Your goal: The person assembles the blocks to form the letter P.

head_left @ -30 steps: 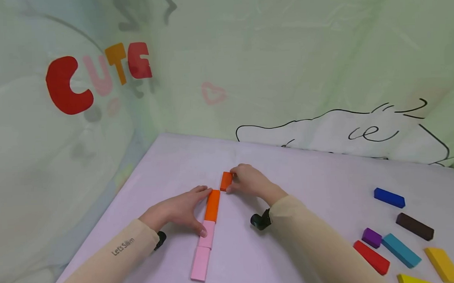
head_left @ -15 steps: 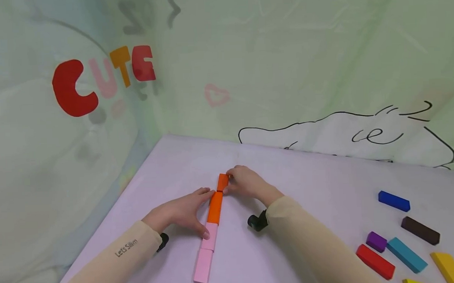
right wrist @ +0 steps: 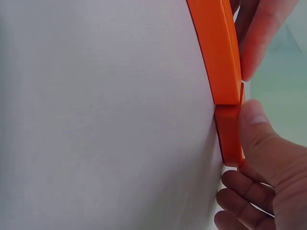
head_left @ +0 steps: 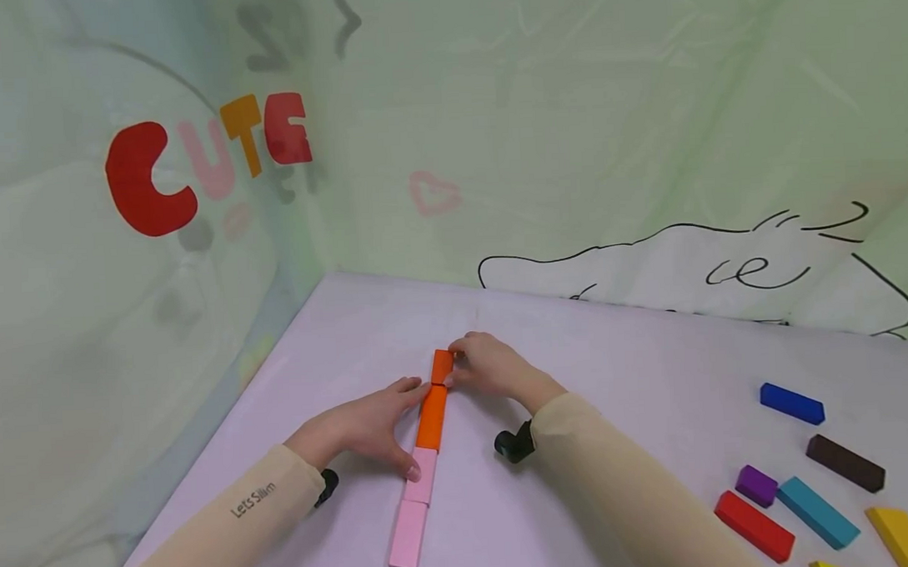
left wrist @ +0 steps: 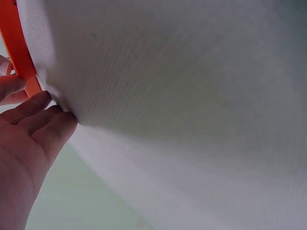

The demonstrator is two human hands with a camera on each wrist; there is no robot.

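Observation:
A line of blocks runs away from me on the table in the head view: a pink block (head_left: 408, 535), a second pink block (head_left: 425, 482), a longer orange block (head_left: 431, 419) and a short orange block (head_left: 442, 366) at the far end. My right hand (head_left: 494, 367) pinches the short orange block, its thumb on the near side in the right wrist view. The two orange blocks meet end to end there. From the left, my left hand (head_left: 365, 424) touches the row with fairly straight fingers near the orange joint, thumb on the second pink block.
To the right lie a blue block (head_left: 792, 403), a dark brown block (head_left: 846, 462), a purple block (head_left: 757, 486), a teal block (head_left: 818, 512), a red block (head_left: 754, 526) and an amber block (head_left: 903, 538). Fabric walls (head_left: 569, 129) bound the table at the back and left.
My right hand has moved the short orange block left, from beside the row's end into line against the longer orange block. My left hand keeps its place on the row.

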